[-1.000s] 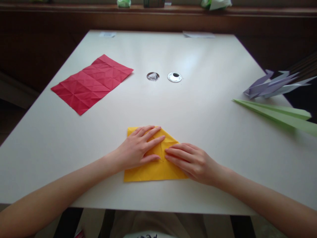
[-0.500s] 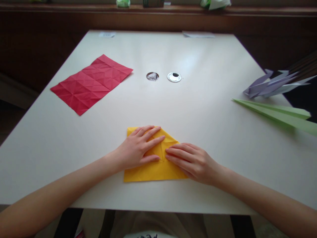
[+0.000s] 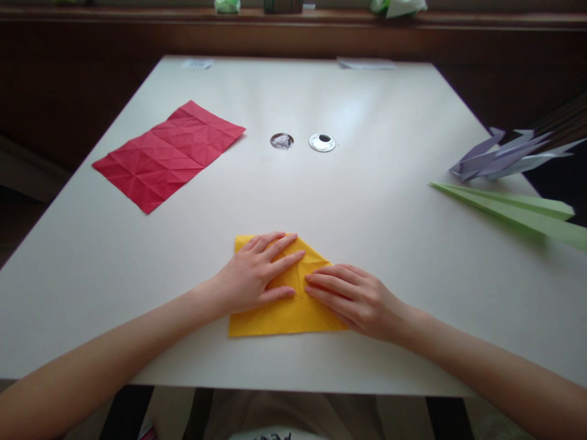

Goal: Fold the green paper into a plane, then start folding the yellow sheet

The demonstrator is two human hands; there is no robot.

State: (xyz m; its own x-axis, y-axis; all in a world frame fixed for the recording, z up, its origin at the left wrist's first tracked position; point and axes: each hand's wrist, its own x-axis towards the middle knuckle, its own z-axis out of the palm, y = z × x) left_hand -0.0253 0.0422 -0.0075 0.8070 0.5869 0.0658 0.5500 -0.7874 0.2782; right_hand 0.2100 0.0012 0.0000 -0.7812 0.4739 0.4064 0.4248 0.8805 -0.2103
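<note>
Two bare hands are pressing down on a yellow paper (image 3: 284, 315) that is lying near the front edge of the white table (image 3: 321, 201), about in the middle of that edge. The yellow paper is folded, with its top right corner turned in so the top looks like a slanted roof.

The left hand (image 3: 254, 275) is lying flat on the left part of the paper. Its fingers (image 3: 279, 244) are stretched out and spread a little, pointing to the right. It is not gripping anything; it is just pushing the paper down.

The right hand (image 3: 355, 299) is lying flat on the right part of the paper. Its fingers (image 3: 325, 287) are straight and close together, pointing to the left. The fingertips of both hands are almost meeting at the fold line in the middle.

A red paper (image 3: 169, 153) full of crease lines is lying flat near the back left corner. Two small round things (image 3: 302, 141) are sitting side by side in the middle of the table. A green folded paper (image 3: 509, 211) and a purple folded paper (image 3: 504, 156) are lying by the right edge, near each other.
</note>
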